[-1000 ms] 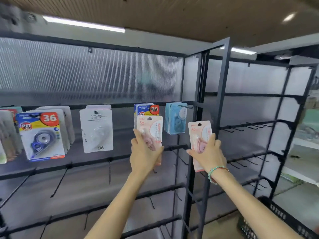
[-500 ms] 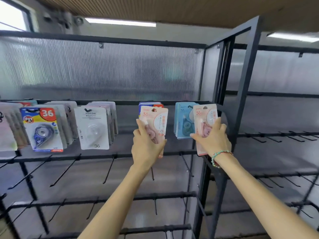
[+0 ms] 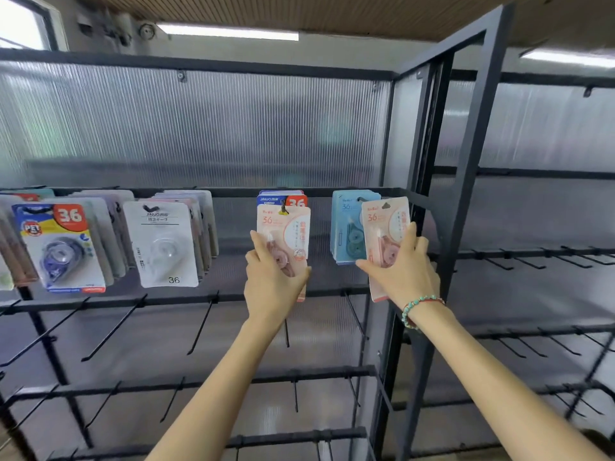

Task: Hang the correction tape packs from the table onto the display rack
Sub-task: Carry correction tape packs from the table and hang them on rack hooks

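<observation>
Each of my hands holds a pink correction tape pack up at the top row of the black display rack (image 3: 213, 191). My left hand (image 3: 271, 281) grips the left pink pack (image 3: 289, 227), whose hang hole sits at a hook tip in front of a blue and red pack (image 3: 283, 198). My right hand (image 3: 401, 272) grips the right pink pack (image 3: 384, 224), which overlaps a hanging stack of light blue packs (image 3: 346, 227). Whether either pack is threaded on its hook is unclear.
Further left hang a white pack stack (image 3: 163, 242) and a blue and yellow pack (image 3: 60, 247). Bare hooks (image 3: 199, 327) stick out from the lower bars. A black upright post (image 3: 466, 181) stands just right of my right hand, with more bare hooks (image 3: 532, 257) beyond.
The view has closed in on the rack. Both hands have lifted their pink packs up to the top row, the right one moving left from the post to in front of the light blue stack.
</observation>
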### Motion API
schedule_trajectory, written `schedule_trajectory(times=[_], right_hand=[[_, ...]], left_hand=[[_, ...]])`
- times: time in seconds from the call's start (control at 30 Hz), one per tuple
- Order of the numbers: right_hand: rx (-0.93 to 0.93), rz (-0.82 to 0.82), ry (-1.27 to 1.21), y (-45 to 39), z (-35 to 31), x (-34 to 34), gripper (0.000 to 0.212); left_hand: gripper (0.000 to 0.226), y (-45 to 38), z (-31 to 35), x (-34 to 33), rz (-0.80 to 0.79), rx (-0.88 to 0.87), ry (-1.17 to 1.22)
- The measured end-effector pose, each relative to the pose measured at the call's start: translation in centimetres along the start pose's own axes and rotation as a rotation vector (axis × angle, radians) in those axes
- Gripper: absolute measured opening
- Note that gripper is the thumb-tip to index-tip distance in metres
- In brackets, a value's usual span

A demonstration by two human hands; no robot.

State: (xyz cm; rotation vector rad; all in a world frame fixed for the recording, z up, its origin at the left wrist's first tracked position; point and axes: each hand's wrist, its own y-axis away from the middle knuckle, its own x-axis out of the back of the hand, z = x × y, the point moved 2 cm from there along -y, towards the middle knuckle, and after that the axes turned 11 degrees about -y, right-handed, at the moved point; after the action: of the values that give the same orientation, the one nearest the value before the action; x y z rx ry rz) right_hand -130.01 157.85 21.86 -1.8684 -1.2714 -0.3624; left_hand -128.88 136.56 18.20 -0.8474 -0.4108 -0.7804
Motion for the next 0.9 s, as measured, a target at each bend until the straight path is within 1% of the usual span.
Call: schedule_trajectory(times=[0.13,0.2,0.33,0.5,0.67,0.9], right_hand=[[0.040,0.000,0.070,-0.2,0.1,-0.1,0.114],[0.028,-0.022,0.090,-0.5,0.3,-0.4,0.113],[-0.001,-0.028,0.050,-1.4,0.5,-1.7,0.117],[-0.029,-0.005,-0.010,-2.9,0.2,-4.0,0.119],[-0.067,0.039,-0.005,-5.1,0.0,-6.1,0.118],[-0.103,0.082,-0.051,-7.0,-0.3,-8.4,0.115]], left_hand=[[0.107,-0.2,0.0,-0.6,0.006,0.008,0.005],[0.109,-0.3,0.1,-0.8,0.011,0.010,0.012],[0.109,-0.4,-0.3,-1.2,0.036,-0.006,0.021],[0.116,-1.7,-0.5,-2.5,0.057,0.005,0.044],[0.111,-3.3,-0.2,-4.2,0.087,0.042,0.089],[0.113,-4.6,-0.5,-5.0,0.095,0.051,0.086]])
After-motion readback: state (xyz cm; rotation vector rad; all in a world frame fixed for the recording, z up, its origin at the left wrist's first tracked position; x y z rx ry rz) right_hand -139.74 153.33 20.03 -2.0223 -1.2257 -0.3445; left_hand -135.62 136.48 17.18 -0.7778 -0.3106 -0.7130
